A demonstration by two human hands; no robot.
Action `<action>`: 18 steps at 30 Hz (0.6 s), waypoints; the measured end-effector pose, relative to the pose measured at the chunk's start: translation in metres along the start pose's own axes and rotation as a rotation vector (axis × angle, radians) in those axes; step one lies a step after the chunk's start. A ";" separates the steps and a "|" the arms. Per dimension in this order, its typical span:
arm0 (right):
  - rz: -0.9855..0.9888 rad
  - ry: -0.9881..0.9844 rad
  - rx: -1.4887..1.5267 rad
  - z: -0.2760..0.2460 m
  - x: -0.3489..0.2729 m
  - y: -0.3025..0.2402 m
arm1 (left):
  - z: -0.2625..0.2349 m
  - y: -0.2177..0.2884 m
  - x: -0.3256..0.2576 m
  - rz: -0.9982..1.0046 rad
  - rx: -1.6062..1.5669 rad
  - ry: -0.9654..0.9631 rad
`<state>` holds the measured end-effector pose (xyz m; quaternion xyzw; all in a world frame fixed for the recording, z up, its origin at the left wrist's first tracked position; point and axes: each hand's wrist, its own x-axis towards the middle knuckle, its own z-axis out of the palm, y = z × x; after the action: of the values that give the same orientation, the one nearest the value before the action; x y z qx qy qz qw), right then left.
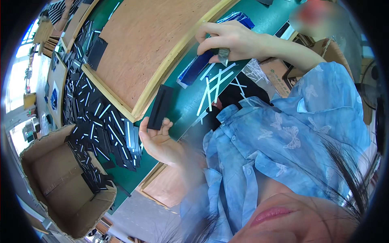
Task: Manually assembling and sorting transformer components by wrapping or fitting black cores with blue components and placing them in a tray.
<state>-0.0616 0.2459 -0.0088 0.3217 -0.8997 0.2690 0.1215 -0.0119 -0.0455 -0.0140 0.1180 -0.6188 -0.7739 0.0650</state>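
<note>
My left hand [162,139] holds a flat black strip [161,106] by its lower end, with the fingers bent around it. The strip stands tilted over the green table edge, beside the corner of a wooden-framed board. Farther right, my right hand [231,42] is closed around a short grey tool with a pointed tip [223,56]; most of the tool is hidden in the fingers. Below that hand several narrow white strips [214,87] lie crossed at the table edge. A dark blue shiny packet [196,67] lies just left of the right hand.
A large wooden-framed board [137,44] covers much of the green table [178,89]. Many black pieces with white strips [97,121] are heaped at the left. An open cardboard box [52,170] stands at the near left. Another person [60,16] is at the far left.
</note>
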 end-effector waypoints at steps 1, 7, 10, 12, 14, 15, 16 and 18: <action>-0.044 0.012 -0.070 -0.002 -0.002 -0.001 | 0.002 -0.001 0.001 -0.003 -0.001 0.005; -0.228 0.059 0.016 -0.016 0.003 -0.025 | 0.015 -0.005 0.003 -0.029 -0.010 -0.070; -0.226 0.073 0.146 -0.011 0.012 -0.034 | 0.028 -0.007 -0.001 -0.049 -0.013 -0.139; -0.197 0.068 0.204 -0.006 0.014 -0.036 | 0.033 -0.010 0.000 -0.056 -0.038 -0.125; -0.135 0.054 0.231 -0.006 0.010 -0.030 | 0.027 -0.010 0.001 -0.033 0.001 -0.126; -0.071 0.040 0.256 -0.006 0.008 -0.025 | 0.017 -0.012 0.004 -0.022 0.034 -0.081; -0.070 0.042 0.253 -0.004 0.008 -0.020 | 0.008 -0.013 0.007 -0.010 0.068 -0.037; 0.054 0.012 0.164 0.003 0.004 -0.010 | -0.001 -0.004 0.006 0.048 0.112 0.084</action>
<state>-0.0585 0.2354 -0.0055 0.3047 -0.8822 0.3469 0.0929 -0.0168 -0.0468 -0.0189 0.1388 -0.6605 -0.7307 0.1030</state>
